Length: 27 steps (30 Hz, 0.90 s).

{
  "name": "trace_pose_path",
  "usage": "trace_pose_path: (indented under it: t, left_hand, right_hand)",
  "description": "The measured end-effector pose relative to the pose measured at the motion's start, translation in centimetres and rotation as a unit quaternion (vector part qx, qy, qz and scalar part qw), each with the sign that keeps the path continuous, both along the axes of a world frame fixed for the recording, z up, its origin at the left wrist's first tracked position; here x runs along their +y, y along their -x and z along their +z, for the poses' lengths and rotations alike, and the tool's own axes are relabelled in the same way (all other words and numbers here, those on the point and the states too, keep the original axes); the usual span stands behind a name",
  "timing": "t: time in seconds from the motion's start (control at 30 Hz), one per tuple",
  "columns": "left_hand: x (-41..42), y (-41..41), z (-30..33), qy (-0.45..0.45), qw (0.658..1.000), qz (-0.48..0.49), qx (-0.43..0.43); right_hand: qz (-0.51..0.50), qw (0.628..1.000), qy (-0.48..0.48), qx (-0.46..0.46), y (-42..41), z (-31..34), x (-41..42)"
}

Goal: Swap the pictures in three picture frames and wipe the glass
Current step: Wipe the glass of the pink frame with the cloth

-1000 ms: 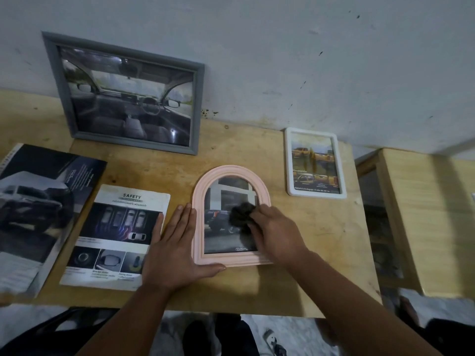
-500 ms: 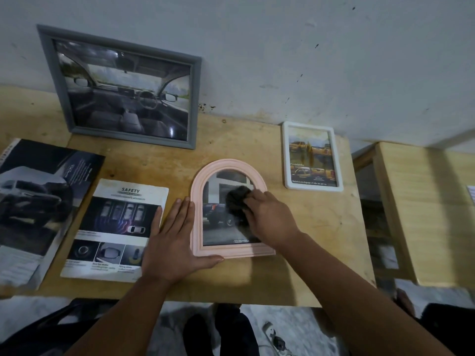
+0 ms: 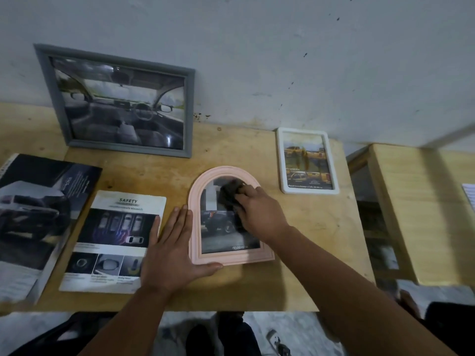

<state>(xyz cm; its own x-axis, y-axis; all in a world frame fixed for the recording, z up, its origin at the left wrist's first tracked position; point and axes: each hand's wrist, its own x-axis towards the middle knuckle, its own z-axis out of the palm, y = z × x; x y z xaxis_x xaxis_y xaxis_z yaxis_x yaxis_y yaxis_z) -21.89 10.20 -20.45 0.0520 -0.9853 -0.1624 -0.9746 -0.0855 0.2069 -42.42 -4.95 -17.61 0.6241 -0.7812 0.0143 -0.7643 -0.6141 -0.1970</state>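
A pink arched picture frame (image 3: 196, 206) lies flat on the wooden table, holding a dark car picture. My right hand (image 3: 259, 214) grips a dark cloth (image 3: 228, 192) and presses it on the upper part of the glass. My left hand (image 3: 174, 250) lies flat with straight fingers against the frame's left side, thumb along its bottom edge. A grey frame (image 3: 191, 111) with a car-interior picture leans on the wall at the back left. A small white frame (image 3: 280, 160) with yellow cars lies at the back right.
A "SAFETY" leaflet (image 3: 123, 201) lies left of the pink frame, partly under my left hand. An open car brochure (image 3: 38, 214) lies at the far left. The table (image 3: 308, 240) ends at the right beside a wooden cabinet (image 3: 411, 214). My legs show below the front edge.
My right hand has slid the cloth up the glass, from the middle to the arch's upper part. My left hand has stayed flat against the frame.
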Motion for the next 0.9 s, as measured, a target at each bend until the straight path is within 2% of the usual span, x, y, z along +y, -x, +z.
trace_pose_path:
  t: [0.07, 0.17, 0.27, 0.4, 0.57, 0.77, 0.9]
  left_hand:
    - [-0.1, 0.0, -0.1, -0.004, 1.0, -0.002, -0.002]
    - [-0.1, 0.1, -0.2, -0.006, 1.0, 0.0, 0.002]
    - [-0.1, 0.0, -0.1, -0.007, 1.0, 0.001, 0.002]
    - [-0.1, 0.0, -0.1, -0.006, 1.0, 0.002, 0.001]
    - [-0.1, -0.1, -0.1, -0.006, 1.0, 0.003, -0.001]
    - [0.1, -0.2, -0.2, -0.008, 1.0, -0.002, 0.009]
    - [0.0, -0.2, -0.2, 0.001, 1.0, -0.007, 0.021]
  right_hand:
    - [0.013, 1.0, -0.005, -0.019, 1.7, -0.5, 3.1]
    - [0.072, 0.995, -0.063, -0.013, 4.5, 0.1, 7.3]
    - [0.087, 0.991, -0.093, -0.029, 5.1, 1.6, 6.3]
    - [0.008, 0.998, -0.012, -0.057, 2.3, 1.6, 0.4]
    - [0.005, 0.996, 0.06, 0.067, 1.3, -1.1, 0.8]
    - [0.036, 0.997, 0.032, 0.056, 5.7, -0.6, 8.1]
    - [0.015, 1.0, -0.007, 0.017, 2.9, -0.3, 10.6]
